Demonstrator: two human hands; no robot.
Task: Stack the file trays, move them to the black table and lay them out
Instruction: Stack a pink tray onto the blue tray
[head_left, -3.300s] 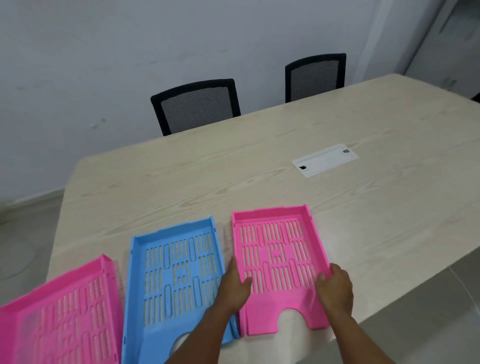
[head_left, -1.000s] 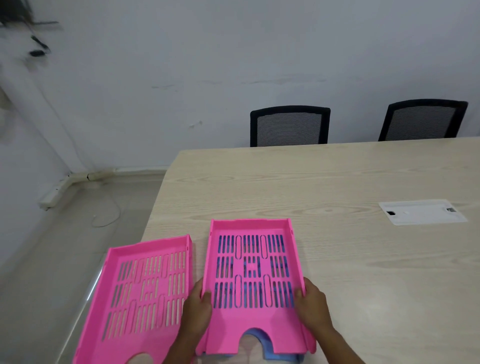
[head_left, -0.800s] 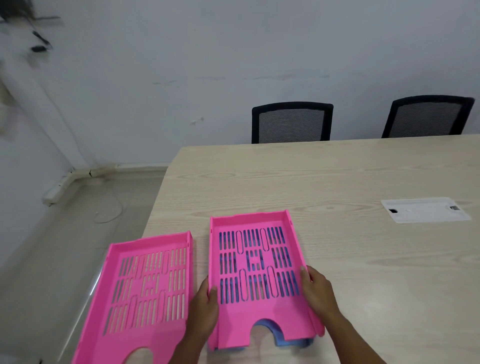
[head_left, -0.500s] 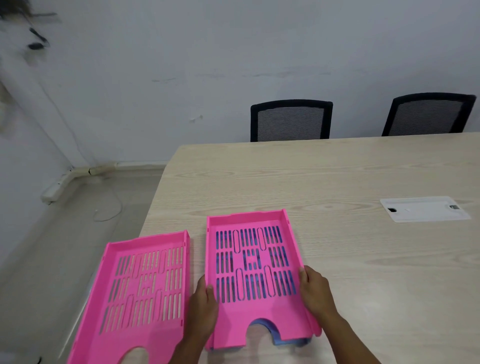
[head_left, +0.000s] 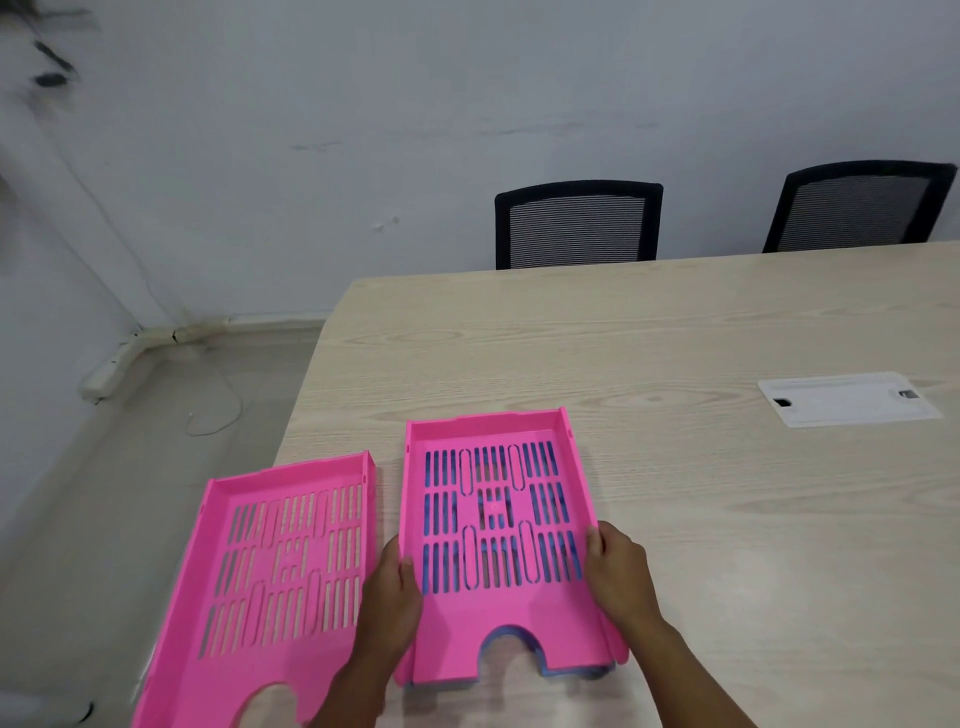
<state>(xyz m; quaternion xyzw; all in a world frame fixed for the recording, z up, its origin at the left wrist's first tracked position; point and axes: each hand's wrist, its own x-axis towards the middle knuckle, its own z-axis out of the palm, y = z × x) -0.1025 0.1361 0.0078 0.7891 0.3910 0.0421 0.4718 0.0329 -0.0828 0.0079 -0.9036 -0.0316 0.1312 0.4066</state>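
Hands grip stacked pink tray; second pink tray lies just left.

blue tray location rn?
Head view, bottom centre: the blue tray sits nested under the pink tray held by both hands, only its front edge showing, right of the other pink tray.

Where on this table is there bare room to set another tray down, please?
The widest bare patch lies right of the stacked trays, between the right hand and the white cover plate. The far strip toward the two chairs is also bare. The near left corner is crowded: the single pink tray overhangs the table edge, and the left hand fills the gap.
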